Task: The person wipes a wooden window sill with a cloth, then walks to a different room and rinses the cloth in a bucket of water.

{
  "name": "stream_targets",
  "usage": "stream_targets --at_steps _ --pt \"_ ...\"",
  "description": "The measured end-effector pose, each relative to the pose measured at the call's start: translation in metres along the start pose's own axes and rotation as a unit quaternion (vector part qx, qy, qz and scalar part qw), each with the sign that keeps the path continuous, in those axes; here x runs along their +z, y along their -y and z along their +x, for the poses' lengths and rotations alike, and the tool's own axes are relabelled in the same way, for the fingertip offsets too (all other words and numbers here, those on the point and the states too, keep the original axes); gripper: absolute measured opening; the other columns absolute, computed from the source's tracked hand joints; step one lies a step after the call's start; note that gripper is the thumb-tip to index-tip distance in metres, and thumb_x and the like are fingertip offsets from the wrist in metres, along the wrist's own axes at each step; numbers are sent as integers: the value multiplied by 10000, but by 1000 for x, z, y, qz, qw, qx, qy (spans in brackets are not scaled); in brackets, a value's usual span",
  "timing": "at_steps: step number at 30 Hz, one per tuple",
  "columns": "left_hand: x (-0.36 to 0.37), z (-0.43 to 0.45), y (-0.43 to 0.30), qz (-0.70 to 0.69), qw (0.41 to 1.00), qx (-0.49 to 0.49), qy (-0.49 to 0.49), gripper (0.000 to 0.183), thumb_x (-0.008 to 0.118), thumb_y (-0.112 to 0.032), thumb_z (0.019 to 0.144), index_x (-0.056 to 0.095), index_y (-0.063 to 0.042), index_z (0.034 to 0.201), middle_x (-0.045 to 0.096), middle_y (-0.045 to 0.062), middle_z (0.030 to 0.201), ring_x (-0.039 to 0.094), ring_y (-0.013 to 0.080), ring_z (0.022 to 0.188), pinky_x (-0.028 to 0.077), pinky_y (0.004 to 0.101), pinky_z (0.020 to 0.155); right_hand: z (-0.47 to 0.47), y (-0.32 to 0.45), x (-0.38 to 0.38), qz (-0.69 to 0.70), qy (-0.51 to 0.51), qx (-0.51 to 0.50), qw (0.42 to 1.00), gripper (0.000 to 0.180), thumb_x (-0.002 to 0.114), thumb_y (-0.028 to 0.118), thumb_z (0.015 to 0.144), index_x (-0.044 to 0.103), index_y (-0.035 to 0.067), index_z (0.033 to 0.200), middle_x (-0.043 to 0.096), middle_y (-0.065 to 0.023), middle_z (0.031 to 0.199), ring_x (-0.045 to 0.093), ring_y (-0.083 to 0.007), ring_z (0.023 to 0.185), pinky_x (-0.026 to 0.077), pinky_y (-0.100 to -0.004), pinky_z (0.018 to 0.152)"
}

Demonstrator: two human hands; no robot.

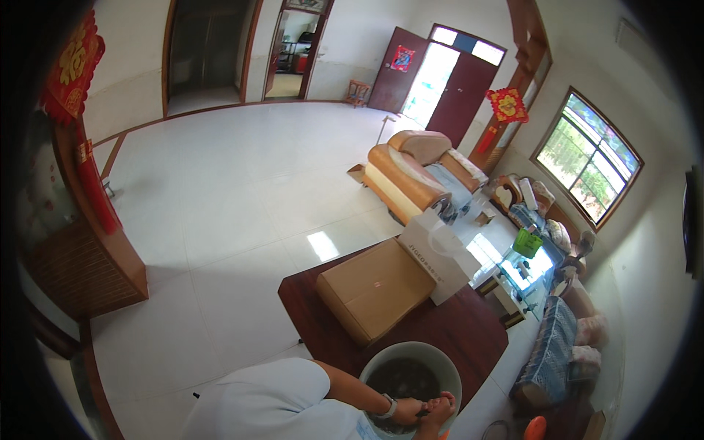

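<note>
Both of my hands are together over the near side of a pale round tub (452, 360). My left hand (407, 411), with a grey-banded watch (390, 406) at the wrist, reaches in from the left. On the right, my right hand (438, 411) meets it with curled fingers. A small dark thing (423, 408) shows between the hands, too small and covered to name. Below them, dark murky liquid (404, 379) with blurred lumps fills the lower part of the tub.
The tub stands on a dark red wooden table (467, 341). Beyond it lie a closed cardboard box (377, 289) and a white paper bag (440, 256) with printing. Right are a glass coffee table (520, 275) and a sofa (550, 352). An orange object (534, 428) sits lower right.
</note>
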State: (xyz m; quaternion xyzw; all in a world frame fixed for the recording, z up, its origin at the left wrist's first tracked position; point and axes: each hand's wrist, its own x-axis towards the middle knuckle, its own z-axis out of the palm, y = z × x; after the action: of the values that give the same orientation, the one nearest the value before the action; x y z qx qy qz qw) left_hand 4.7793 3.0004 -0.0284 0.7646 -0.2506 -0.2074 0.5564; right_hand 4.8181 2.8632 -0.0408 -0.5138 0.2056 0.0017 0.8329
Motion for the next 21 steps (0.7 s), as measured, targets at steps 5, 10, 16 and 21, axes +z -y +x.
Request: stream_targets --at_steps 5,10,16,21 --pt "-6 -2 -20 107 994 -10 23 296 488 -209 830 518 6 1030 585 201 1004 554 320 987 425 378 822 18 -16 -21 36 -64 -2 997 112 444 131 857 500 75 935 413 -57 645 379 -164 535 349 -305 475" --pt "-3 -4 -25 201 977 -62 15 309 445 -203 838 500 46 1012 590 226 1009 582 331 956 445 380 805 42 -46 -35 78 -111 29 990 158 455 146 848 513 55 963 480 -100 775 459 -221 692 399 -340 608" --pt "5 -3 17 339 940 -13 26 313 451 -192 834 471 72 1000 611 247 914 616 340 869 479 383 730 59 -93 -44 119 -130 87 981 216 468 163 837 529 30 996 562 -151 930 556 -288 881 458 -381 767" --pt "-12 -9 -5 359 930 -48 56 297 476 -181 816 474 42 1013 617 234 886 616 354 844 484 409 709 39 -94 -46 124 -121 112 978 192 465 163 831 540 34 952 554 -128 885 543 -267 822 454 -372 735"
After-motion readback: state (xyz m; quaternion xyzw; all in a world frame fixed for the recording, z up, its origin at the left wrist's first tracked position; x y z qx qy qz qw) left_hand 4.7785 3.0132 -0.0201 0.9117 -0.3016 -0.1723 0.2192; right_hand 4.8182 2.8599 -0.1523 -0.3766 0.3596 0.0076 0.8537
